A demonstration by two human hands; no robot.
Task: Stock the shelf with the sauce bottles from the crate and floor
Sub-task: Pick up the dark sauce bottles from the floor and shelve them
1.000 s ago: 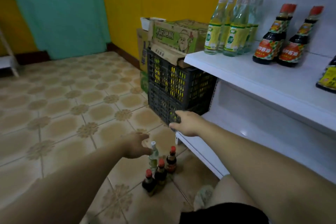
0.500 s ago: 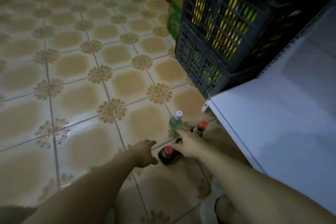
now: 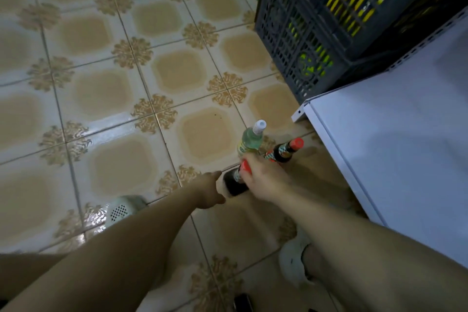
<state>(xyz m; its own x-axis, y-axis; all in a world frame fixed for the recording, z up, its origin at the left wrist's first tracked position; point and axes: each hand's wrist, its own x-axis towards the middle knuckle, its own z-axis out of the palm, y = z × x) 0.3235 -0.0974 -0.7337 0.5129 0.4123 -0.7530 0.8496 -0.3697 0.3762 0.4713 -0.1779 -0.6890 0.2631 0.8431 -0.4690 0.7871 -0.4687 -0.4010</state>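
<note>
Fingers of the right hand curled round the red-capped neck of a dark bottle on the floor by the shelf, near a clear bottle and a second dark bottle, while the left hand, loosely curled and empty, hovered just beside it.

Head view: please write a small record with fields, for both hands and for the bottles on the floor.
right hand: fingers grip the neck of a red-capped dark bottle
left hand: beside that bottle, holds nothing
clear bottle: stands on the floor, white cap
second dark bottle: stands on the floor near the shelf
crate: beyond the bottles, next to the shelf
</note>
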